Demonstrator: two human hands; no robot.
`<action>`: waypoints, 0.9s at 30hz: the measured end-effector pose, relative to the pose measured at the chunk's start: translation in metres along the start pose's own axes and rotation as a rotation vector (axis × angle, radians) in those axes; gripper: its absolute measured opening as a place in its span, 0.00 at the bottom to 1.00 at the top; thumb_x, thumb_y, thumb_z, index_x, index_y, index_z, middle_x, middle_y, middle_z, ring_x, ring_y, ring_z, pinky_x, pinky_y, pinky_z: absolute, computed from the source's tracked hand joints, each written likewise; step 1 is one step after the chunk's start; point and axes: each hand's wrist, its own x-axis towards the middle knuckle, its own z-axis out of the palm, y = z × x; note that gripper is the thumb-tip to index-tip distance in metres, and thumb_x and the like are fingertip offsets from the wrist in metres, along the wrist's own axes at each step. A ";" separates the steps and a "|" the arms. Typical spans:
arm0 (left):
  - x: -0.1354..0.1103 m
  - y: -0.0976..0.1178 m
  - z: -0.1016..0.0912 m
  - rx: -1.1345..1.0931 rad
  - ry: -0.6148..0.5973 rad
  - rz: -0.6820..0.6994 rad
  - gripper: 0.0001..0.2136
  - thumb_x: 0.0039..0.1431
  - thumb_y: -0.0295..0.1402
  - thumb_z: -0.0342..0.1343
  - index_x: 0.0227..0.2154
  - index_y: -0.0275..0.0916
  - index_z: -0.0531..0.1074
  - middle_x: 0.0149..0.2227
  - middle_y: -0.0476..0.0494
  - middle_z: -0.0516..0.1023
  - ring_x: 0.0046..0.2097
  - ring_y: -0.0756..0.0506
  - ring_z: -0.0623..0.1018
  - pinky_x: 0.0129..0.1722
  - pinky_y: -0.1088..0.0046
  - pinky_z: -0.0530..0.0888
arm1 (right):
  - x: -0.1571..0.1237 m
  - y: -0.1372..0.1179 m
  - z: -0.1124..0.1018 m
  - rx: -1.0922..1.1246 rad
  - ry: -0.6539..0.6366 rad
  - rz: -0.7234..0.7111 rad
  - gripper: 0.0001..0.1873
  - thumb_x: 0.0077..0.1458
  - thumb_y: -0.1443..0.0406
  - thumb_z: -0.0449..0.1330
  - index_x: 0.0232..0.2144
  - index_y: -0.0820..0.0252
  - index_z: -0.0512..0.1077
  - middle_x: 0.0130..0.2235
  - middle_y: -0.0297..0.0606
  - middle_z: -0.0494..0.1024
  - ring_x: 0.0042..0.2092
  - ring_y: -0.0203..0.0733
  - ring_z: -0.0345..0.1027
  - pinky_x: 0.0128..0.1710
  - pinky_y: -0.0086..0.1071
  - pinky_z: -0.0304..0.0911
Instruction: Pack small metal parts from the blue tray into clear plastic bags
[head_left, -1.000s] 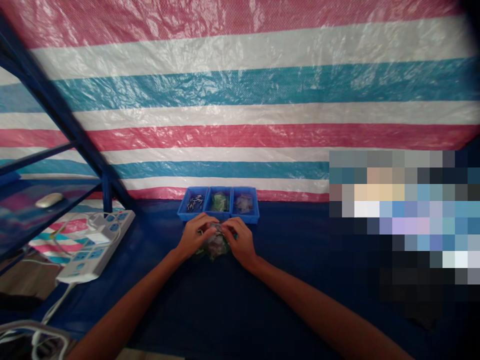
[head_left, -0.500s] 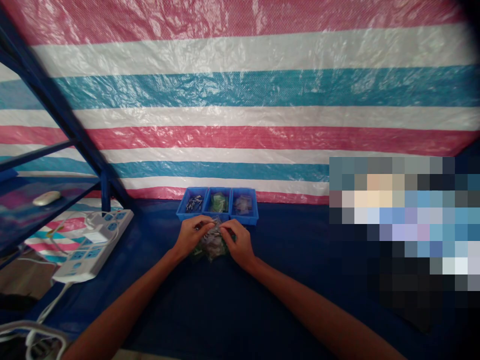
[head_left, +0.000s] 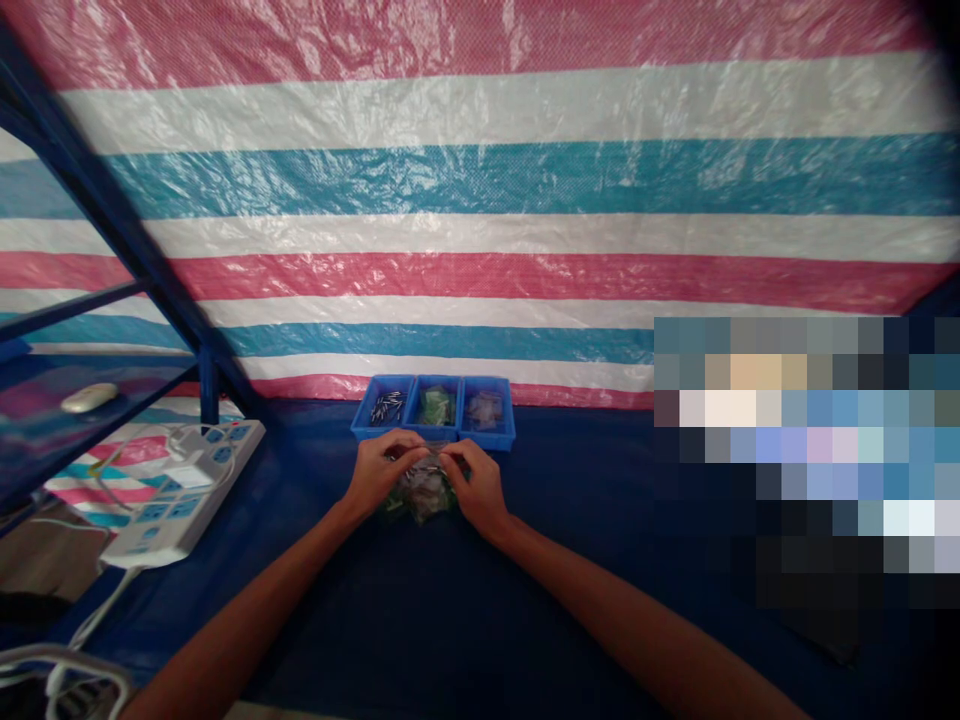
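Left hand [head_left: 381, 470] and right hand [head_left: 476, 485]: fingertips pinched together on a clear plastic bag [head_left: 426, 492], contents unclear, near a blue three-compartment tray [head_left: 433, 408] on the worktop [head_left: 600, 480].

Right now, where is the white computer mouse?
In the head view, the white computer mouse lies at the far left on the blue shelf, up and left of the white power strip.
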 end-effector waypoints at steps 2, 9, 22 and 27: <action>0.000 -0.001 0.000 0.002 -0.011 -0.002 0.10 0.51 0.39 0.60 0.30 0.35 0.76 0.30 0.44 0.79 0.30 0.48 0.76 0.29 0.76 0.73 | 0.000 0.000 0.000 0.003 0.004 0.004 0.09 0.59 0.63 0.52 0.32 0.59 0.71 0.31 0.36 0.72 0.33 0.37 0.66 0.33 0.29 0.61; 0.000 0.003 -0.001 0.018 -0.057 0.004 0.10 0.53 0.38 0.59 0.31 0.36 0.77 0.31 0.44 0.80 0.31 0.47 0.77 0.31 0.75 0.73 | 0.000 -0.001 -0.002 -0.004 -0.030 0.005 0.09 0.59 0.62 0.53 0.33 0.59 0.71 0.31 0.36 0.73 0.33 0.37 0.66 0.34 0.29 0.61; -0.001 0.008 -0.002 -0.009 -0.189 -0.017 0.12 0.57 0.39 0.54 0.33 0.34 0.75 0.28 0.45 0.76 0.25 0.51 0.71 0.25 0.78 0.70 | -0.002 0.003 0.002 -0.028 -0.056 -0.043 0.09 0.59 0.63 0.50 0.33 0.59 0.69 0.31 0.37 0.72 0.32 0.37 0.66 0.33 0.29 0.61; -0.002 0.007 -0.002 0.003 -0.173 -0.016 0.11 0.56 0.39 0.55 0.33 0.35 0.75 0.30 0.44 0.77 0.27 0.50 0.73 0.26 0.78 0.70 | -0.002 0.001 0.000 -0.042 -0.061 -0.047 0.09 0.59 0.63 0.50 0.32 0.59 0.69 0.31 0.36 0.71 0.32 0.37 0.65 0.34 0.29 0.61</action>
